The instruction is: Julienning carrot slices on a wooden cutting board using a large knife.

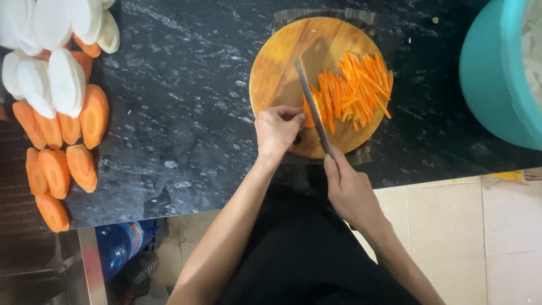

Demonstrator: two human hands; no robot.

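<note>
A round wooden cutting board lies on the dark stone counter. My right hand grips the handle of a long knife, whose blade lies across the board. My left hand has its fingers curled on a small orange carrot piece right beside the blade. To the right of the blade sits a heap of thin carrot sticks.
Peeled carrot chunks and white radish pieces are piled at the counter's left end. A teal tub stands at the right. A blue bottle stands on the floor below the counter edge.
</note>
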